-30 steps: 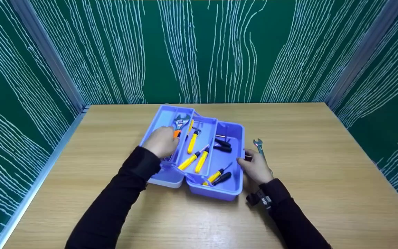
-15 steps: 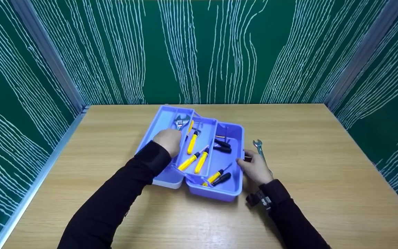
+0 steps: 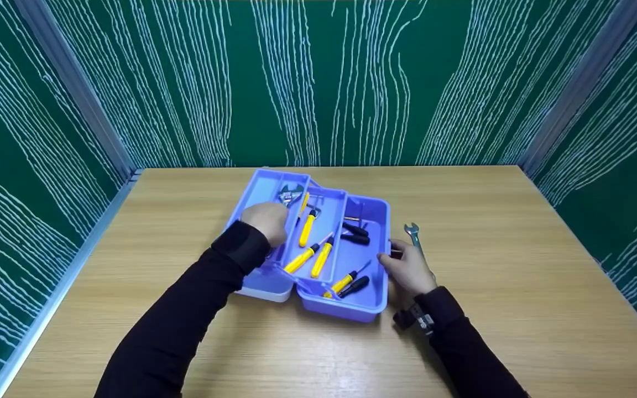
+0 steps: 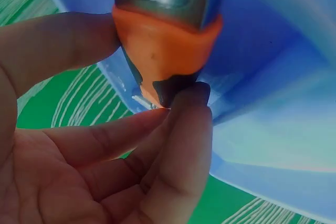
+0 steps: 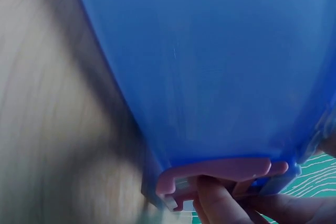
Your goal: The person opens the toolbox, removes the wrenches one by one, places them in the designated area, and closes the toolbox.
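A purple toolbox (image 3: 346,313) lies unfolded on the table with its stepped trays spread leftward. Over the left tray, my left hand (image 3: 266,222) pinches the orange-and-black handle (image 4: 163,43) of an adjustable wrench (image 3: 290,192). The wrench's steel head shows past the knuckles; in the head view the handle is hidden. My right hand (image 3: 411,270) grips the toolbox's right side, its thumb at the rim. In the right wrist view its fingers are at a pink latch (image 5: 226,169) on the outer wall.
Yellow screwdrivers (image 3: 323,258) and hex keys (image 3: 314,207) lie in the middle tray. Black-handled tools (image 3: 356,239) and another yellow screwdriver (image 3: 343,282) are in the deep right compartment. An open-end wrench (image 3: 413,231) lies on the table (image 3: 495,249) beside my right hand.
My left hand moved right and slightly up over the wrench's orange handle, covering it, then shifted slightly back left. The right hand and toolbox stayed put.
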Demonstrator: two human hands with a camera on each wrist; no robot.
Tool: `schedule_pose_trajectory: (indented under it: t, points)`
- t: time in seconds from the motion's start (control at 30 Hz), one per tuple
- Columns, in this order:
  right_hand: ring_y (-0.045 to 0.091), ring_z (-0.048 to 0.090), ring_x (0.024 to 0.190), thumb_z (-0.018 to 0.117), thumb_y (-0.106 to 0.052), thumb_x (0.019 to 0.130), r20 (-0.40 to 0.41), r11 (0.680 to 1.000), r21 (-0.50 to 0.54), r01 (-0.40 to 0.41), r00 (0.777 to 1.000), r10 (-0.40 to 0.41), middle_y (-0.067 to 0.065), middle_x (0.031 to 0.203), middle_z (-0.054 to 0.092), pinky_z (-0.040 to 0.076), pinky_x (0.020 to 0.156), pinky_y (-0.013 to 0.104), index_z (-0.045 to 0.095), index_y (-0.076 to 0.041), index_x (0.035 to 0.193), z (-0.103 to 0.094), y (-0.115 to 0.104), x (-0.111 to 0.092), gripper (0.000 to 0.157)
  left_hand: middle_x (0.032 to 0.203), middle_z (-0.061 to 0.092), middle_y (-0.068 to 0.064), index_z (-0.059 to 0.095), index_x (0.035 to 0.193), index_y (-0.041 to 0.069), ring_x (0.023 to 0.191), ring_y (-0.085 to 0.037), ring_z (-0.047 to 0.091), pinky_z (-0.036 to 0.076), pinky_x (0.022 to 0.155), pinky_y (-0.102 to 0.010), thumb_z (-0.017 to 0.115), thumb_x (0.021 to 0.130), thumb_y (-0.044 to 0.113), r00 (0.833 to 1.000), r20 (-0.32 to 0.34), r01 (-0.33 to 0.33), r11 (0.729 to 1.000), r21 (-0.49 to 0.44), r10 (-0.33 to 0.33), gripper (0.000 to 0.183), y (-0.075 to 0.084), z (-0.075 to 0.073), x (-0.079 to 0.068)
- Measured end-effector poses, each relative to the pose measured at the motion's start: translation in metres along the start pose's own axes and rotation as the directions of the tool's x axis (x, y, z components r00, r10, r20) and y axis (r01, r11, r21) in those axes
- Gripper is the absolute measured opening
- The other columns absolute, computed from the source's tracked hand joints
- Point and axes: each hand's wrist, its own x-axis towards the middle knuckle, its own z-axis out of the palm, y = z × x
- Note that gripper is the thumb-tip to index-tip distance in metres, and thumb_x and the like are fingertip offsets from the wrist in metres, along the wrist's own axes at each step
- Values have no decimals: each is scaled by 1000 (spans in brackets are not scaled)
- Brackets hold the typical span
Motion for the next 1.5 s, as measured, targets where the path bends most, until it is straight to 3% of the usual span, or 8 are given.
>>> schedule_pose_trajectory:
  t: [0.1, 0.23, 0.57, 0.83, 1.07, 1.27, 1.4, 1.5]
  points:
    - [27, 63, 105, 58, -5, 91, 1, 1000, 16, 3, 1000, -3, 31, 120, 63, 50, 77, 14, 53, 12, 131, 0, 0, 0, 44, 74, 55, -4, 53, 70, 11, 67, -20, 52, 36, 53, -29, 60, 80, 6, 1000, -3, 3, 999, -51, -3, 13, -4, -3, 0]
    - [27, 63, 106, 58, -5, 91, 1, 1000, 17, -2, 1000, 2, 31, 121, 63, 49, 77, 12, 53, 12, 131, 0, 0, 1, 43, 67, 42, -1, 44, 66, 12, 58, -18, 44, 32, 50, -25, 64, 80, 12, 1000, -7, 17, 991, -136, -18, 24, -9, -3, 2]
    - [31, 63, 109, 58, -9, 93, 10, 1000, 6, -17, 1000, 17, 31, 123, 62, 54, 88, 27, 52, 12, 132, -1, -2, -2, 45, 69, 42, -3, 54, 71, 7, 59, -18, 44, 31, 52, -25, 59, 90, 18, 994, -63, 70, 959, -275, -91, 22, -10, -1, 5]
    - [28, 64, 108, 58, -10, 92, 5, 1000, -10, -21, 1000, 22, 29, 123, 63, 54, 87, 25, 52, 11, 132, 0, -1, 1, 45, 79, 52, -7, 65, 92, -2, 67, -20, 49, 35, 56, -25, 51, 97, 16, 989, -52, 119, 945, -304, -141, 23, -10, -2, 7]
    - [29, 63, 109, 58, -7, 93, 9, 999, 38, -27, 1000, 27, 31, 125, 60, 51, 81, 17, 50, 12, 134, 0, -3, 0, 46, 93, 61, -16, 62, 105, -7, 75, -25, 53, 43, 64, -32, 44, 97, 9, 982, -122, 91, 930, -355, -142, 26, -14, 0, 1]
    - [38, 59, 118, 59, -10, 94, 12, 999, 38, -38, 999, 37, 32, 130, 56, 54, 94, 32, 42, 12, 140, -3, -4, -1, 54, 107, 60, -25, 55, 117, -11, 86, -31, 56, 49, 76, -42, 44, 99, 11, 970, -192, 61, 918, -391, -146, 31, -13, 5, -8]
    - [39, 58, 119, 60, -13, 95, -7, 995, 79, -58, 998, 59, 32, 133, 54, 56, 88, 27, 39, 10, 143, -4, -7, -2, 58, 118, 55, -26, 47, 133, -9, 93, -34, 59, 52, 81, -43, 44, 101, 14, 958, -228, 51, 884, -465, -176, 40, -6, 9, -14]
    - [36, 57, 120, 60, -15, 96, -40, 992, 101, -74, 996, 78, 30, 133, 54, 54, 86, 22, 39, 8, 144, -6, -10, -2, 58, 123, 52, -25, 43, 141, -5, 98, -34, 59, 52, 87, -43, 45, 102, 16, 946, -276, 2, 851, -526, -173, 44, 1, 13, -19]
